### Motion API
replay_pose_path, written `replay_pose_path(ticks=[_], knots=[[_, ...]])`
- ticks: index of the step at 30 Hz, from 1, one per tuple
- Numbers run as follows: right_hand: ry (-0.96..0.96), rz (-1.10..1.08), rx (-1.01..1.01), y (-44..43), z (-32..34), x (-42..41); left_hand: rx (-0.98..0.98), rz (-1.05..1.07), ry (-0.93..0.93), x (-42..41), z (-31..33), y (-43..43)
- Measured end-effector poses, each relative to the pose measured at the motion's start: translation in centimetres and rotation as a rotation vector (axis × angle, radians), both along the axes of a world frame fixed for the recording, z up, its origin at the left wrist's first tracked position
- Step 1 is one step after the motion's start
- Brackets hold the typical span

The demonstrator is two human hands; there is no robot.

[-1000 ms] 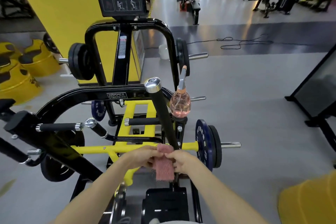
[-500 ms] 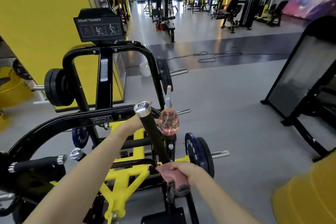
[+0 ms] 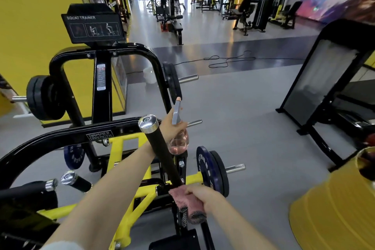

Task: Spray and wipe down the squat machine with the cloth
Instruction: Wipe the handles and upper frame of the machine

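The black and yellow squat machine [image 3: 99, 135] fills the left and middle of the view. One black handle bar [image 3: 162, 153] with a chrome cap rises toward me at the centre. My right hand [image 3: 205, 195] grips a pink cloth [image 3: 187, 203] wrapped round the base of that bar. My left hand [image 3: 169, 128] reaches behind the bar and holds the clear pink spray bottle [image 3: 179, 142] by its neck; the bottle's grey nozzle points up. The bar hides part of my left hand.
Blue weight plates [image 3: 213, 170] sit on a peg right of the bar. A black framed panel [image 3: 322, 79] stands at the right, a yellow object [image 3: 332, 213] at the lower right. Grey floor with a black cable [image 3: 229, 61] stretches ahead toward more gym machines.
My left hand left the cloth, rose behind the bar and took hold of the spray bottle. My right hand stayed on the cloth at the bar's base. The view tilted upward.
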State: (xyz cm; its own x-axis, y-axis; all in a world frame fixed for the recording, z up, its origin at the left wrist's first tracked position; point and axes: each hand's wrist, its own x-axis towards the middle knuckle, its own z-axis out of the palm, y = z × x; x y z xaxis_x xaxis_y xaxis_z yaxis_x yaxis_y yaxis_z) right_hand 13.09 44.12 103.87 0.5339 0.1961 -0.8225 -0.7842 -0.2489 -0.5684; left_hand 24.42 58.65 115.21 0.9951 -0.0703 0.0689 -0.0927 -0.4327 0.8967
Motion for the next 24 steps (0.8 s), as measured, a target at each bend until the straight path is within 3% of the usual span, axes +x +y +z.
replay_pose_path(ticks=[3, 7, 11, 19, 24], knots=[[0.028, 0.047, -0.025, 0.0, -0.3, -0.1, 0.003, 0.078, -0.019, -0.7, -0.8, 0.7], [0.048, 0.172, -0.032, 1.3, -0.4, -0.5, -0.19, 0.185, 0.116, -3.2, -1.2, 3.9], [0.023, 0.274, 0.047, 5.0, -0.2, -1.6, -0.006, 0.282, -0.009, -5.7, -0.5, 7.8], [-0.048, 0.203, 0.213, 13.2, -2.0, -2.4, 0.112, 0.305, 0.232, -11.8, -4.3, 11.3], [0.114, 0.208, 0.225, 13.7, -2.3, -3.8, 0.214, 0.185, 0.346, -11.7, -6.6, 12.0]])
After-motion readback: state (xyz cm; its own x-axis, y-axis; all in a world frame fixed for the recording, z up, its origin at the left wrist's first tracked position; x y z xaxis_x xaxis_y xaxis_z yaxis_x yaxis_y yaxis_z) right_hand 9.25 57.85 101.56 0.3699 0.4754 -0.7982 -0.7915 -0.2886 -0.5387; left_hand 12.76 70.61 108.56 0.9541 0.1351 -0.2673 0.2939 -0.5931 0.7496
